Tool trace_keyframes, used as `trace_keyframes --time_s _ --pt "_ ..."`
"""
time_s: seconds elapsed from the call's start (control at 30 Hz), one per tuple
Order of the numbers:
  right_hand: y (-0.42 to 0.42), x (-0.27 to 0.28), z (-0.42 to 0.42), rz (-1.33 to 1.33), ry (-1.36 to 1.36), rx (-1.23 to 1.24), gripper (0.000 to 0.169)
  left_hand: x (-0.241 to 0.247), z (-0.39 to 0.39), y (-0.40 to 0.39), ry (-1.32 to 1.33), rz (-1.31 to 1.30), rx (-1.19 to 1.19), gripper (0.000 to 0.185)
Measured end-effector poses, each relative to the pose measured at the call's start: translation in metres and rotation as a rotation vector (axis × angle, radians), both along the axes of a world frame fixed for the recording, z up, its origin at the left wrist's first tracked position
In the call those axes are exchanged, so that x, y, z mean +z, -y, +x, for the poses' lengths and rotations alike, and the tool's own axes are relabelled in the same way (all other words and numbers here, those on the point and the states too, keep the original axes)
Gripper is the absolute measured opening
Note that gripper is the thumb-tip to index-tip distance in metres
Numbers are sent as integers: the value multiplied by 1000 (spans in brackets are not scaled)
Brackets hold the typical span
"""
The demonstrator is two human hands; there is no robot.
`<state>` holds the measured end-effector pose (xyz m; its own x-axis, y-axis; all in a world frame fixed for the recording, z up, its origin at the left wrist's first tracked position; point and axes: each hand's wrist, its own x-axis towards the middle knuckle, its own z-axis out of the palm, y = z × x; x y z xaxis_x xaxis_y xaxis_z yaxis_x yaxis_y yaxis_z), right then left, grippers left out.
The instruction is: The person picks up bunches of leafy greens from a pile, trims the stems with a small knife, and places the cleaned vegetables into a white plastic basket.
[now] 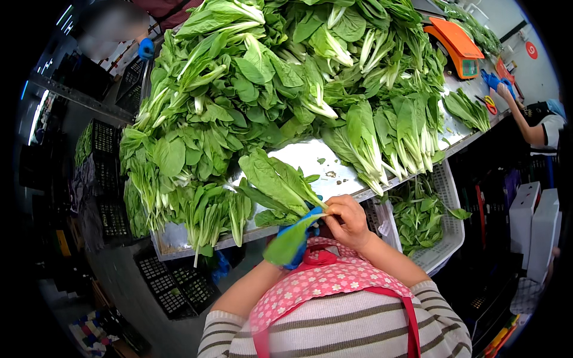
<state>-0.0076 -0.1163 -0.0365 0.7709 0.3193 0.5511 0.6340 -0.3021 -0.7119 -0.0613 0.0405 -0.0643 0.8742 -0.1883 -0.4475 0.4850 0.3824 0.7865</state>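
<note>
My left hand (299, 239), in a blue glove, grips a leafy green vegetable (280, 185) near its pale stem end, above the table's front edge. One leaf (286, 241) hangs towards me across the glove and hides most of its fingers. My bare right hand (349, 221) pinches that leaf's stalk against the base of the plant. Beyond both hands, a large heap of the same greens (250, 85) covers much of the metal table (309, 154). Neat rows of greens lie along the front edge, with their stems towards me.
A white plastic basket (454, 228) holding loose leaves (416, 219) stands below the table at right. An orange scale (459, 42) and yellow-and-red scissors (489, 105) lie further right, near a co-worker's blue-gloved hand (492, 80). Black crates (172, 284) sit on the floor at left.
</note>
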Motion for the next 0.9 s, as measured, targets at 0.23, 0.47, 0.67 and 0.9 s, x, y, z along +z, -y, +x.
trace_keyframes --time_s 0.23,0.47,0.67,0.9 --pt "-12 4 -18 671 -776 -97 8 37 15 13 46 -79 158 23" --pt "7 32 -12 530 -1259 109 30 48 12 -2 163 -74 -81 28" --pt "25 35 -13 555 -1208 147 20 62 22 -4 222 34 -315 26" --pt "93 25 -8 1379 -730 -338 19 46 32 15 109 -303 -198 26"
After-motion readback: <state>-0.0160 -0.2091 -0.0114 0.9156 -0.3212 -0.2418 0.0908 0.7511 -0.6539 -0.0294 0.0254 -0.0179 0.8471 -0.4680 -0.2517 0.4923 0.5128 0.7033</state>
